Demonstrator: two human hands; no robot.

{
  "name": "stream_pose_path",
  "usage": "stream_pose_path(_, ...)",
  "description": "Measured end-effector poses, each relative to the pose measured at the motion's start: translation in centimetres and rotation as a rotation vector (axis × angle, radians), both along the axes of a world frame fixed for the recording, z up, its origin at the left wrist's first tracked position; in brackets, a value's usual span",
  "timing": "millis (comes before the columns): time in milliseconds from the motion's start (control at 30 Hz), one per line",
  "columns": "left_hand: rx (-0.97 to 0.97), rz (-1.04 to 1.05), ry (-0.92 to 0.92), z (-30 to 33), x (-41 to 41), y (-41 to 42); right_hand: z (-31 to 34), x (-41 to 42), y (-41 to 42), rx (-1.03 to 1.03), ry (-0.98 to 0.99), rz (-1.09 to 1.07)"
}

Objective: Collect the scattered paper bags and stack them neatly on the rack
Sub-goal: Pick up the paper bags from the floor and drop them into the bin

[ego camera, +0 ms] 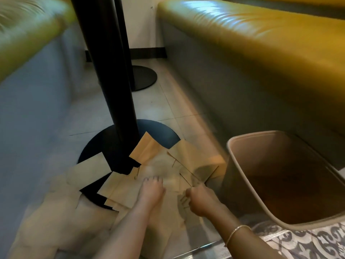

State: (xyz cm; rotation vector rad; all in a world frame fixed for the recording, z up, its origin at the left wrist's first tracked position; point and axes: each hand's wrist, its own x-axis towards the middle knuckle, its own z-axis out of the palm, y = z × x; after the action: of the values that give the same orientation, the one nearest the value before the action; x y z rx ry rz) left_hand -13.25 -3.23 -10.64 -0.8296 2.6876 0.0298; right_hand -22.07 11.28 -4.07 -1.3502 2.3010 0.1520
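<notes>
**Paper bags strewn at table base**

Flat, creased brown paper bags (pixel 149 152) lie overlapping on the tiled floor (pixel 155 105) around the black round table base (pixel 164 133). Left hand (pixel 151 191) presses flat, fingers (pixel 153 179) spread on them. Right hand (pixel 197 200) is fisted, pinching bag edges. Smooth beige bin (pixel 235 165) stands beside.

The floor (pixel 155 107) was laid in pale tiles, with a strip of grey patterned tile (pixel 308 242) at the lower right. Two black table posts rose from round black bases, the nearer post (pixel 110 71) in front of the farther base (pixel 144 77). Mustard-yellow bench seats on grey fronts flanked them, one at left (pixel 28 34), one at right (pixel 252 34), glossy with reflected light. A white wall (pixel 141 21) with dark skirting closed the far end.
</notes>
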Motion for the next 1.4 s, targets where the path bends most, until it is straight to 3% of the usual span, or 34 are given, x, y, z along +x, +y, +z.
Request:
stream_pose_path(300, 0.019, 0.078, -0.060, -0.7, 1.2, 0.1, -5.1, -2.7, -2.5, -0.008, 0.057, -0.210)
stream_pose_path(567, 0.126, 0.087, -0.024, -0.7, 1.5, -1.0, -7.6, -4.9, -3.5, 0.003, -0.066, -0.304)
stream_pose_path(733, 0.192, 0.219, 0.105, -0.7, 1.9, -2.0, -8.2, -4.9, -3.5, 0.005, -0.058, -0.272)
stream_pose_path(900, 0.323, 0.311, 0.199, -0.8, 2.2, -2.5, -7.9, -4.0, -3.7, -0.053, -0.148, -0.426)
stream_pose_path(1000, 0.471, 0.408, 0.289, 0.5, 2.7, -2.9, -6.8, -3.8, -3.5, -0.023, -0.171, -0.451)
stream_pose_path(1100, 0.469, 0.469, 0.443, 3.0, 3.0, -3.1, -4.8, -2.7, -3.8, -0.052, -0.155, -0.422)
stream_pose_path(1233, 0.435, 0.477, 0.733, 7.6, 1.8, -3.0, 0.4, -0.9, -5.6, -0.284, -0.101, -0.496)
stream_pose_path(1400, 0.397, 0.537, 0.981, 15.1, -0.5, -2.0, 11.4, 1.1, -5.6, -0.585, -0.082, -0.426)
